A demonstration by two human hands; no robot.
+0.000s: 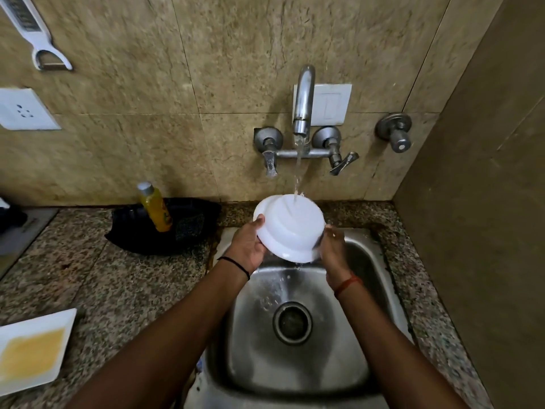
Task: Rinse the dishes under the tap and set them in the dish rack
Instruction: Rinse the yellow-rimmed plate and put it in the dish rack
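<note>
granite counter (124,278) bears black tray (132,234), white plate (35,326).

Both hands, left hand (246,249) and right hand (333,249), hold a white bowl (290,227) upside down under the tap (302,101) stream, above the steel sink (365,343).

My head camera, the only view, looked forward and steeply down from above the sink (298,364), facing the tiled wall behind it. It sat close: the basin filled the lower middle of the wide-angle frame, my forearms ran in from the bottom edge, and the tap (303,98) rose on the wall just beyond the sink. The counter (124,278) spread left of the sink, and a side wall closed off the right.
</note>
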